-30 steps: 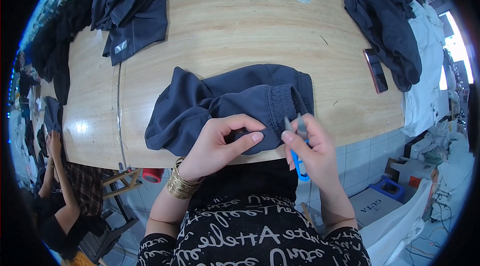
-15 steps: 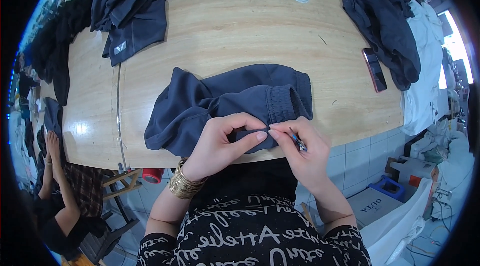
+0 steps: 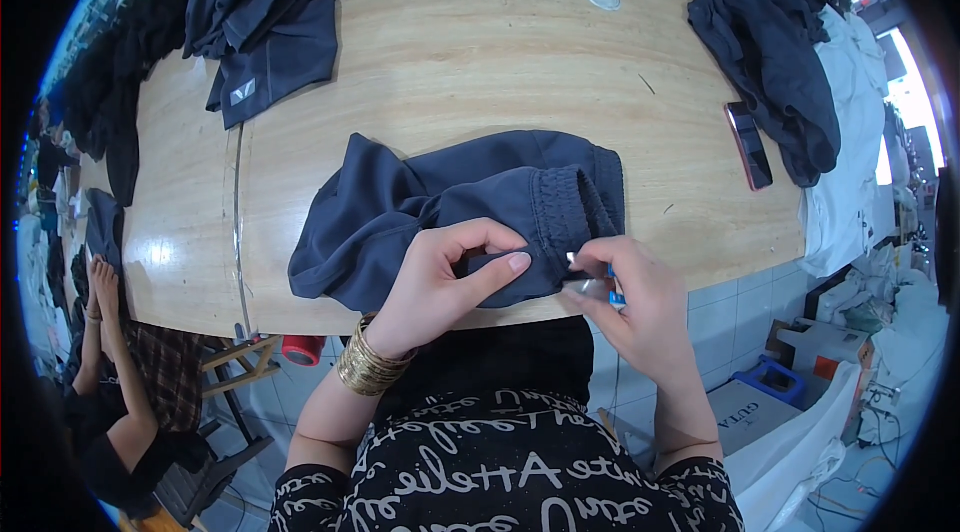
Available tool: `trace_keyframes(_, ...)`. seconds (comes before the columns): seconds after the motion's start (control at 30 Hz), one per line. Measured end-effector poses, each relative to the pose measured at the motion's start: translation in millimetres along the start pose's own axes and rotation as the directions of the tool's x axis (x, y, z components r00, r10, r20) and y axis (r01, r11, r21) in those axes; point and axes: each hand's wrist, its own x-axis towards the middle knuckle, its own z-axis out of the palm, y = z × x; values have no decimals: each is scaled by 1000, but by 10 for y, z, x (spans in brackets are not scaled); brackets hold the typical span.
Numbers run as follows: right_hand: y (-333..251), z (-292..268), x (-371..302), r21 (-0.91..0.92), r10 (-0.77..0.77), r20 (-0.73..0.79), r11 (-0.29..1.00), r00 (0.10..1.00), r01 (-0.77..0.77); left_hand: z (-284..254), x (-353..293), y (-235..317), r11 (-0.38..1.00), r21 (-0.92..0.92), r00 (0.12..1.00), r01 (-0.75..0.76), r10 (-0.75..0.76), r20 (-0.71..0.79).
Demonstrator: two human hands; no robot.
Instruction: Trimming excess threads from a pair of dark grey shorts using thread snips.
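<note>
A folded navy garment point(image 3: 470, 197), probably trousers, lies near the front edge of the table with its gathered elastic cuff point(image 3: 562, 217) turned to the right. My left hand point(image 3: 455, 277) is closed, pinching a fold of its cloth below the cuff between thumb and fingers. Just right of that, my right hand point(image 3: 640, 307) has small blue-handled thread snips point(image 3: 616, 294) in its curled fingers. Motion blurs the right fingertips and the metal blade, which are close to the cloth's edge.
Dark garments are heaped at the far left point(image 3: 275, 42) and right point(image 3: 765, 82) of the wooden table point(image 3: 480, 62). A phone point(image 3: 749, 147) lies on the right. Another person's hands point(image 3: 103, 287) rest on dark cloth at the left. Boxes point(image 3: 735, 417) stand below on the right.
My right hand has drawn away from my left fingertips, to the right, with the snips. The left hand keeps its pinch, and the garment has hardly shifted.
</note>
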Motion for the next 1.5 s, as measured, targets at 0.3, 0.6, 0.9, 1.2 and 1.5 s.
trace_keyframes(0.3, -74, -2, 58, -90, -101, -42, 991, 994, 97, -1, -19, 13, 1000, 20, 1000, 24, -24, 10)
trace_keyframes(0.6, -18, 32, 111, -202, -186, -113, 966, 976, 161, 6, -22, 25, 999, 48, 1000, -5, 4, 28)
trace_keyframes(0.9, -18, 43, 118, -166, -173, -105, 974, 979, 154, -5, -19, 18, 999, 44, 999, -19, 17, 46)
trace_keyframes(1.2, -23, 67, 116, -135, -159, -123, 981, 979, 143, -12, -20, 28, 999, 38, 998, -13, 11, 55)
trace_keyframes(1.5, 27, 107, 105, -153, -170, -161, 977, 972, 145, -9, -23, -12, 1000, 12, 998, -6, 5, 55)
